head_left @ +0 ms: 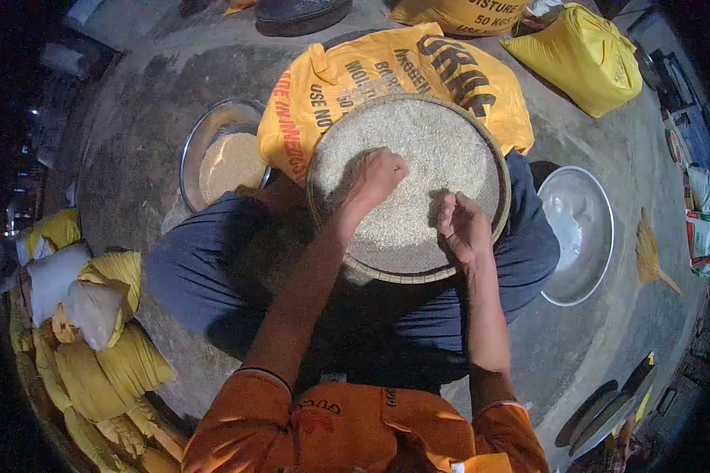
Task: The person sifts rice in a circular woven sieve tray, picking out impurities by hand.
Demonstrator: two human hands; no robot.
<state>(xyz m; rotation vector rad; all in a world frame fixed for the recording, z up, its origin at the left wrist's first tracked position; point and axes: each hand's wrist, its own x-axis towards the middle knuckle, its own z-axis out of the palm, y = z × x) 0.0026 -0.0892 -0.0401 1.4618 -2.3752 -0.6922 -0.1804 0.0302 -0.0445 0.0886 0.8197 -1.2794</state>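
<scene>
A round woven winnowing tray (410,277) rests across my lap, covered with a layer of pale rice grains (426,134). Over the middle of the grain is my left hand (379,176), its fingers curled in. Whatever may be in those fingers is hidden. My right hand (465,226) hovers near the tray's right side, turned palm inward with the fingers bent together. Any grain held there is too small to make out. The woven mesh shows bare along the tray's near edge.
A metal basin (227,169) of yellowish grain stands at left; another metal basin (580,236) with whitish residue is at right. An orange printed sack (355,71) lies beyond the tray. Yellow sacks (580,63) stand far right. A small broom (652,256) lies on the floor.
</scene>
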